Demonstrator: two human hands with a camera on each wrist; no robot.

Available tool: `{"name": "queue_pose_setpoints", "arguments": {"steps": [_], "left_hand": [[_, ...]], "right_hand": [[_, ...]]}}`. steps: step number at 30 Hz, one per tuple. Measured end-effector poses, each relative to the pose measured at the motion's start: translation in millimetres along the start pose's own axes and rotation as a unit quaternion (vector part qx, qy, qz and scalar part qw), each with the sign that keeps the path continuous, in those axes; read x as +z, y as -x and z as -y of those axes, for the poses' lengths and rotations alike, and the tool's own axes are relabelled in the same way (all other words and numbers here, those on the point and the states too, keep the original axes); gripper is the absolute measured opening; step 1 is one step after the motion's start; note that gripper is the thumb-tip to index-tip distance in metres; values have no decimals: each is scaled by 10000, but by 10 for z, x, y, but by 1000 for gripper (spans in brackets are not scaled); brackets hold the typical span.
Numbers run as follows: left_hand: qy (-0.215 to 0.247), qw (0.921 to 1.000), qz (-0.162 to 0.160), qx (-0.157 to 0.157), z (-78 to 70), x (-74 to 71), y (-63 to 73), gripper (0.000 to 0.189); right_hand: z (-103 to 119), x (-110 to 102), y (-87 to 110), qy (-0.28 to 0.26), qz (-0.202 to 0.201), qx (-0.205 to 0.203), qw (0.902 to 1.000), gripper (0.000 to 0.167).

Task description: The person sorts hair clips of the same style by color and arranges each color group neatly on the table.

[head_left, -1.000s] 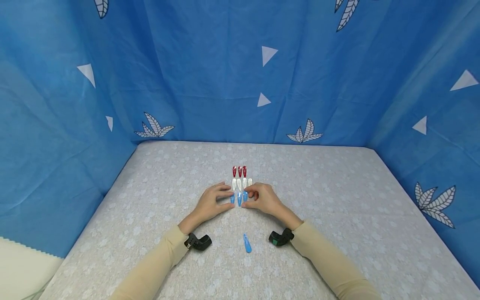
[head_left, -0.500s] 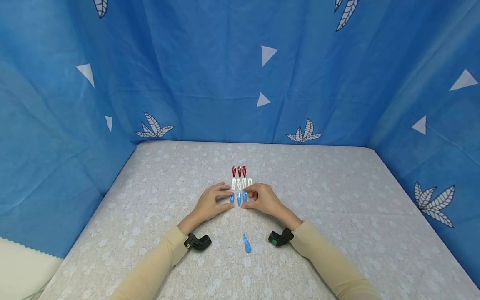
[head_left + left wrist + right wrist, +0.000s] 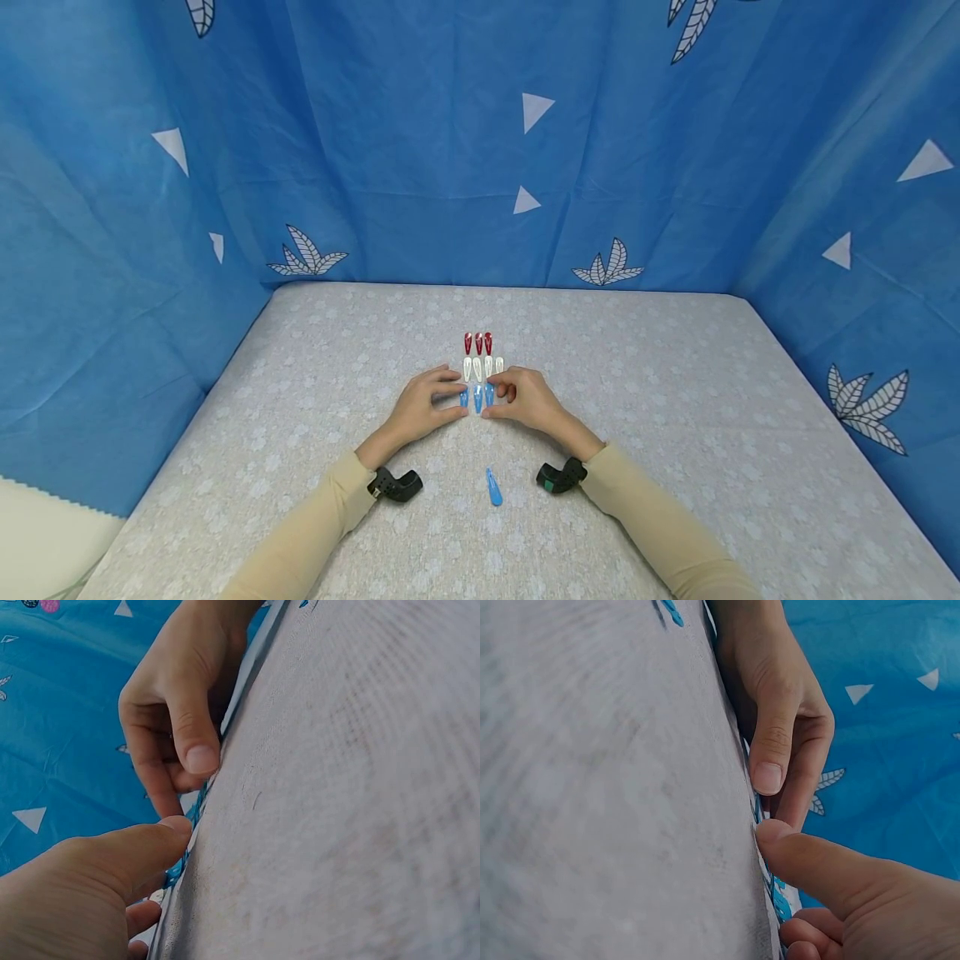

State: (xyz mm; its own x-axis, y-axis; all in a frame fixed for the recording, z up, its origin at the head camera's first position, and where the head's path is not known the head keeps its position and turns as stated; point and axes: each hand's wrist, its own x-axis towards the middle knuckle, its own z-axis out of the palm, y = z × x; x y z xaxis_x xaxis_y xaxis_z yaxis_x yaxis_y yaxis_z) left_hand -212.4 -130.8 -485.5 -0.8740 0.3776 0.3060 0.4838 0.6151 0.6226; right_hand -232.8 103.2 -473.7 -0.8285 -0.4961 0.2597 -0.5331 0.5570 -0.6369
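Note:
Three blue snap hair clips lie side by side between my hands in the head view. My left hand [image 3: 420, 406] pinches the left blue hair clip [image 3: 464, 399] lengthwise, index finger at its far end and thumb at its near end. On the other side, my right hand [image 3: 531, 402] holds the right blue hair clip [image 3: 490, 393] the same way. Between them lies the middle blue hair clip [image 3: 477, 400]. Both wrist views look low along the table, so the clips are mostly hidden behind the thumbs.
Beyond the blue row sit several white hair clips [image 3: 477, 368], the rightmost partly behind my right fingers. Three red hair clips [image 3: 478, 343] form the farthest row. A loose blue hair clip [image 3: 493, 487] lies nearer me on the patterned tablecloth [image 3: 637, 367]. Blue curtains [image 3: 450, 150] surround the table.

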Motion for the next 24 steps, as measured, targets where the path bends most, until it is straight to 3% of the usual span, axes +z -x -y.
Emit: {"name": "queue_pose_setpoints", "arguments": {"steps": [11, 18, 24], "left_hand": [[-25, 9999, -28, 93, -12, 21, 3, 41], [-54, 9999, -49, 132, -22, 15, -11, 41], [-49, 10000, 12, -14, 2, 0, -10, 41]], "right_hand": [[151, -196, 101, -260, 92, 24, 9996, 51], [300, -300, 408, -455, 566, -89, 9973, 54], [368, -274, 647, -599, 885, -277, 9939, 56]]}}
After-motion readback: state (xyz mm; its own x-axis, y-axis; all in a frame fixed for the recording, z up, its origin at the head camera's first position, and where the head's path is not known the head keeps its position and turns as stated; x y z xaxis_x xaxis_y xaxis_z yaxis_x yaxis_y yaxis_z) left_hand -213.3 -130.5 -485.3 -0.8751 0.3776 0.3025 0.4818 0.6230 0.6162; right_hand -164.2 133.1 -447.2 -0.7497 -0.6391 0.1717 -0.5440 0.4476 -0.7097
